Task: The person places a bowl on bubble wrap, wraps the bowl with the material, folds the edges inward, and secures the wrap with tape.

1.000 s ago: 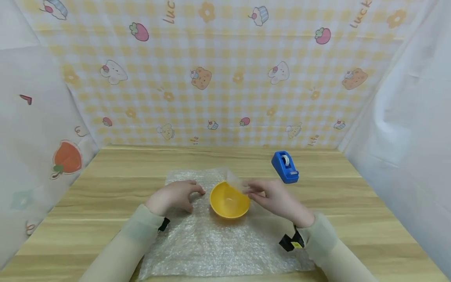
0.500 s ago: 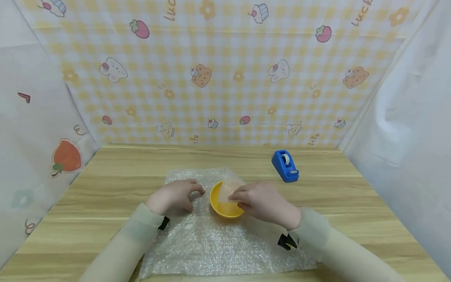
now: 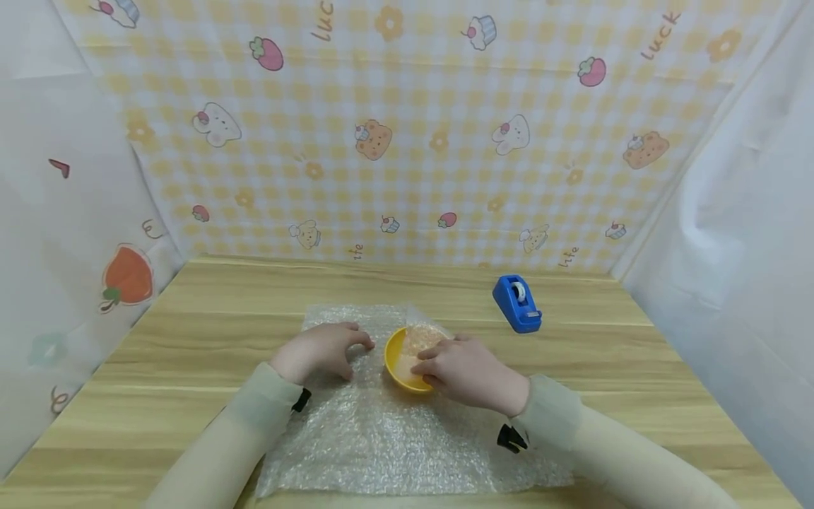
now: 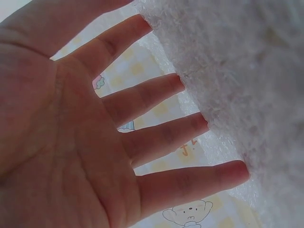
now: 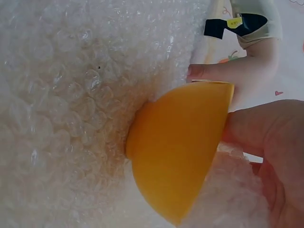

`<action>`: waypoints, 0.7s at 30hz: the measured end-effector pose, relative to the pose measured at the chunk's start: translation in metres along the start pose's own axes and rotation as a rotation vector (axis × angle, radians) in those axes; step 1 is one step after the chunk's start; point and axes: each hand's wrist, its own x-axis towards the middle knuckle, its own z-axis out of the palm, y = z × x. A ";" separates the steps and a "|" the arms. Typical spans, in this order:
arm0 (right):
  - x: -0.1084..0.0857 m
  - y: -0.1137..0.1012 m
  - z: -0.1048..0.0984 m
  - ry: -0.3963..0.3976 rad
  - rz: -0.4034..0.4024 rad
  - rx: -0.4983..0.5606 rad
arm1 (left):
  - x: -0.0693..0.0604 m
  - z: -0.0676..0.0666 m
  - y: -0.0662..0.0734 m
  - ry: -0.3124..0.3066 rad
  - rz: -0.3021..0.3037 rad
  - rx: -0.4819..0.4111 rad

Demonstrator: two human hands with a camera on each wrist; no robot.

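A yellow bowl [image 3: 396, 353] stands upright on a sheet of bubble wrap [image 3: 381, 452]. The right hand [image 3: 473, 375] holds the sheet's far right corner [image 3: 422, 338], folded over the bowl's right part, with its fingertips at the bowl's opening. In the right wrist view the bowl [image 5: 175, 147] shows from its side, with the right hand [image 5: 280, 152] at its rim and wrap below. Left of the bowl, the left hand [image 3: 323, 350] rests its spread fingertips on the sheet; the left wrist view shows this hand [image 4: 109, 128] touching the wrap [image 4: 228, 61].
A blue tape dispenser [image 3: 518, 304] with a roll of tape stands at the back right of the wooden table [image 3: 191, 339]. Behind the table hangs a yellow checked cloth [image 3: 420, 177], with white cloths at both sides.
The right hand has moved left and slightly down, bringing the wrap corner over into the bowl. The left hand has stayed in place on the sheet. The head view has shifted slightly.
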 end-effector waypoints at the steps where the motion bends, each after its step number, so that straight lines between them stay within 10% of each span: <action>1: 0.001 0.000 0.000 -0.012 0.004 0.005 | 0.000 0.000 0.000 -0.001 0.000 -0.003; 21: 0.013 0.003 0.012 -0.100 0.009 0.064 | -0.004 0.000 0.006 -0.004 -0.029 -0.005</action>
